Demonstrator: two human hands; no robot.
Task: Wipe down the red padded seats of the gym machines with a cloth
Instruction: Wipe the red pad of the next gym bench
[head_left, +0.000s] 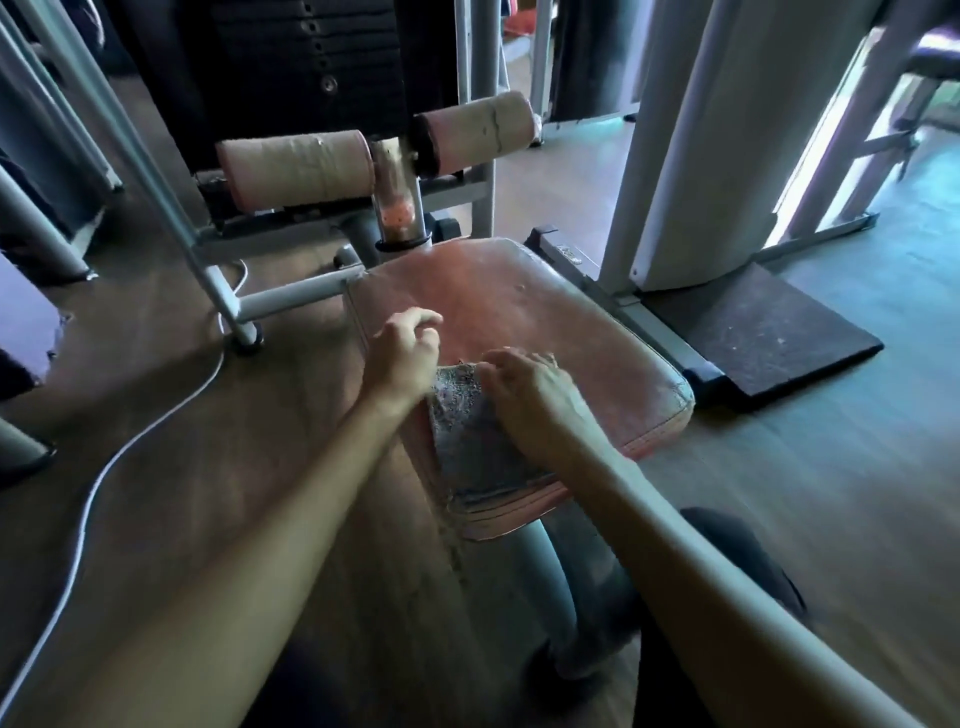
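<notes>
1. Cloth (467, 447), grey and speckled, folded into flat layers on the near-left part of the red padded seat (545, 322); near end draped over the seat's near edge.
2. Right hand (524, 395) on top of the cloth, fingers bent down over its far end, gripping it against the pad.
3. Left hand (402, 348) just left of the cloth at the seat's left edge, fingers loosely curled, nothing visibly held. Cannot tell whether its heel touches the cloth's far-left corner.
4. Looks soft, light and limp, likely to bunch or unfold under a push. Best taken with the palm spread over the top layer and the fingertips hooked on the far fold, so the layers move as one.
5. Seat pad looks firm under a worn, smooth cover, cracked and frayed along the near-right seam. Probably lets the cloth glide, but calls for a lighter pass at that seam, where the fabric could snag.
6. Seems mid-wipe on this seat, with the far and right stretches of the pad not under the cloth.
7. Beyond the seat: two pale roller pads (296, 166) either side of a chrome post (397, 197), black weight stack (311, 52) behind. White cable (104, 467) on the floor at left, black rubber mat (769, 338) at right.
</notes>
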